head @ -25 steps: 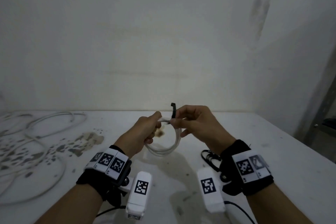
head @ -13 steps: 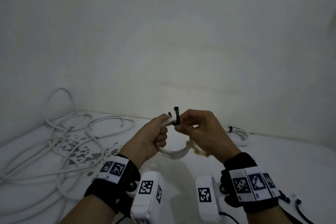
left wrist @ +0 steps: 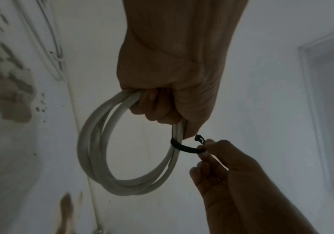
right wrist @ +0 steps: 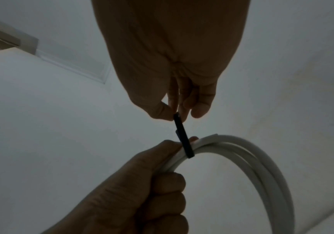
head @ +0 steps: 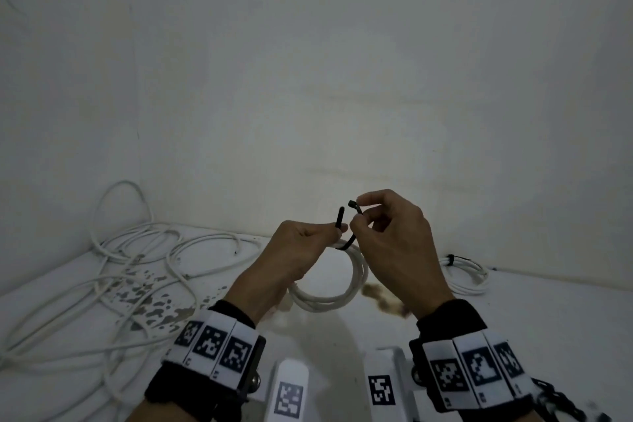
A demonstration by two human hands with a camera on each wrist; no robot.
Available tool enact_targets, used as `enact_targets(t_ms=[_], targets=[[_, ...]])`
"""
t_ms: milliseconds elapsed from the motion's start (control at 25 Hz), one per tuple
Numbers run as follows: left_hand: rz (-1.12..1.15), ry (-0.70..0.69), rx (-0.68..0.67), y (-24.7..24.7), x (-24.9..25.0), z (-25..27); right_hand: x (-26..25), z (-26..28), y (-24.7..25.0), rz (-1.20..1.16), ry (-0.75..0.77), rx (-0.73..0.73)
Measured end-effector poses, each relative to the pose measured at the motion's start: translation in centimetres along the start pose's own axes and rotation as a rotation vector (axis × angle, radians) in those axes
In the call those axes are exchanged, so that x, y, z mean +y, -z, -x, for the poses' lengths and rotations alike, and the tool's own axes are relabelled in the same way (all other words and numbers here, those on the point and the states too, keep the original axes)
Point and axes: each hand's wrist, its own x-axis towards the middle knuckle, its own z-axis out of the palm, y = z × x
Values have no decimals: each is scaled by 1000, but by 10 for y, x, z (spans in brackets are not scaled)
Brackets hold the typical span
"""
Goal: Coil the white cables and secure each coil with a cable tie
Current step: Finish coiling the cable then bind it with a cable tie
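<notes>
My left hand [head: 301,250] grips a small coil of white cable [head: 346,295] at its top, fingers curled round the strands, and holds it above the white table [head: 548,336]. A black cable tie [head: 352,233] loops under the strands beside the left thumb. Its tail end sticks up by the left fingertips. My right hand [head: 363,219] pinches the tie's head end between thumb and forefinger. The left wrist view shows the coil [left wrist: 94,158], the tie [left wrist: 184,148] and the pinching right hand [left wrist: 206,150]. The right wrist view shows the tie [right wrist: 182,136] crossing the coil [right wrist: 242,150] at the left hand [right wrist: 162,166].
A tangle of loose white cables [head: 120,271] covers the table's left side up to the wall corner. A tied white coil [head: 469,274] lies at the back right. Dark stains [head: 154,305] mark the tabletop left of my hands.
The head view has turned left and down. My right hand has drawn the tie's head end up and right, apart from the tail; the tie now loops round the coil's strands.
</notes>
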Motion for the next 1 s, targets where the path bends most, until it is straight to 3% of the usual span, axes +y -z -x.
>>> enact_targets(t_ms=[120,320,640,840,1000], targets=[[-64,-97,-20,0,6,2,0,1,4,91,55,-16],[-176,-123,-29,7,5,0,2,0,1,222,100,-59],[-195,-85,-58,11,-1,-5,2,1,2,236,93,-123],[-366,-144,-84,17,-1,-5,3,-1,9,265,55,-197],[-514,-194,-71,18,5,-5,3,0,8,238,84,-176]])
